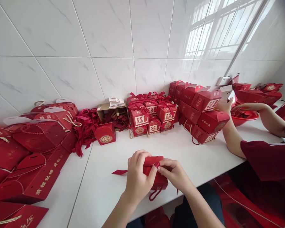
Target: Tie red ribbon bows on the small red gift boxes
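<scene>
1. Lying between both hands: one small red cardboard box (pixel 161 182), on the white tabletop (pixel 114 196), near its front edge.
2. Left hand (pixel 140 174): wrapped over the box's left side, fingers curled and thumb laid across the top, clasping it. Hides more of the box than its partner; the nearer of the two.
3. Right hand (pixel 173 172): at the box's upper right, thumb and forefinger pinching a shiny crimson fabric ribbon (pixel 157 164) at the top, close by the left thumb.
4. Axis: one flat ribbon tail (pixel 120 172) points leftward from behind the left hand, ending in a slanted tip. The box's own long axis cannot be told beneath the fingers.
5. Appearance: visible faces red, with no print legible; a red flap edge shows above the thumbs; a dark red cord loop (pixel 155 195) droops from the near side.
</scene>
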Demonstrator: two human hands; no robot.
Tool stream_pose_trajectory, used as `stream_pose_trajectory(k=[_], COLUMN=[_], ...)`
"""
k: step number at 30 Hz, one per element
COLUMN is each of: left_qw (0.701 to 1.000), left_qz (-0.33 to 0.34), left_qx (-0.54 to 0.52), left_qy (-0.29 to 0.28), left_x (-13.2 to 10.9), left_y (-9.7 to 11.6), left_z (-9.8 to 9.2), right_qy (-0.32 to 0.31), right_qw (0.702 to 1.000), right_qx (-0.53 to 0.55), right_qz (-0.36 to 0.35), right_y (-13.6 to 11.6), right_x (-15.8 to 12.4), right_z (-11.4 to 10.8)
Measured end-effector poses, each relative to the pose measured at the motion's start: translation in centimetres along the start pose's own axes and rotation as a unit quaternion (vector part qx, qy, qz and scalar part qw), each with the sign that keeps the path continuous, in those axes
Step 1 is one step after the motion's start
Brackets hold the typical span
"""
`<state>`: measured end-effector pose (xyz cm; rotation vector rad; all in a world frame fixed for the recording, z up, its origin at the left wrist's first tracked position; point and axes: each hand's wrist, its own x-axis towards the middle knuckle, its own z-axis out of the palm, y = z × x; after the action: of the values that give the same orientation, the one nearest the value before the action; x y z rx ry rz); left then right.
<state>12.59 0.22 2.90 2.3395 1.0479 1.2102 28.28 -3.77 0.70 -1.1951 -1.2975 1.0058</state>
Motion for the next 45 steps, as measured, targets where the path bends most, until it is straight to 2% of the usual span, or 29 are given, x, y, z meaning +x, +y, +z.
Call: stream_pose_trajectory(k=[4,7,9,11,13,16,22,27,31,33,35,40,45], left_qw=[0.994,0.976,0.945,0.910,0.889,0.877,0.880,0.918,0.913,0.912,0.923,0.959,0.941], left_qz=[-0.027,-0.127,-0.222,-0.284,-0.305,-0.313,-0.305,-0.233,-0.257,-0.258,-0.237,-0.133,-0.073], left_qx=[-0.066,-0.121,-0.161,-0.194,-0.209,-0.218,-0.232,-0.187,-0.181,-0.194,-0.202,-0.208,-0.293], left_qy=[-0.082,-0.133,-0.177,-0.231,-0.270,-0.291,-0.282,-0.261,-0.261,-0.254,-0.227,-0.138,-0.150], left_x=[0.0,0.5,1.0,1.3,1.4,1.3,1.7,2.0,1.7,1.3,0.9,0.6,1.2], left_y=[-0.8,-2.7,-4.1,-5.4,-6.4,-7.1,-7.1,-6.9,-7.4,-7.9,-8.2,-7.4,-5.5], left_z=[-1.7,-2.3,-2.0,-1.2,-0.5,0.0,-1.6,-3.3,-3.9,-3.8,-3.5,-2.5,-1.1], right_qy=[0.071,0.059,0.030,0.012,0.004,0.000,0.005,0.036,0.049,0.050,0.051,0.071,0.103], right_qw=[0.996,0.998,1.000,1.000,1.000,1.000,0.998,0.997,0.997,0.997,0.997,0.995,0.992], right_qx=[-0.035,-0.015,0.001,0.008,0.005,-0.015,-0.046,-0.036,-0.027,-0.014,0.010,0.019,-0.060], right_qz=[-0.047,-0.020,0.008,0.021,0.021,0.027,0.035,0.055,0.056,0.057,0.065,0.065,0.050], right_y=[0.6,1.1,1.4,1.4,1.2,0.8,0.3,0.8,1.0,1.0,1.0,0.5,0.1], right_x=[0.1,0.0,0.0,-0.1,-0.2,-0.4,-0.6,-0.5,-0.5,-0.5,-0.5,-0.5,-0.3], right_z=[0.2,0.2,0.1,0.0,0.0,-0.1,0.0,0.3,0.4,0.3,0.3,0.7,1.5])
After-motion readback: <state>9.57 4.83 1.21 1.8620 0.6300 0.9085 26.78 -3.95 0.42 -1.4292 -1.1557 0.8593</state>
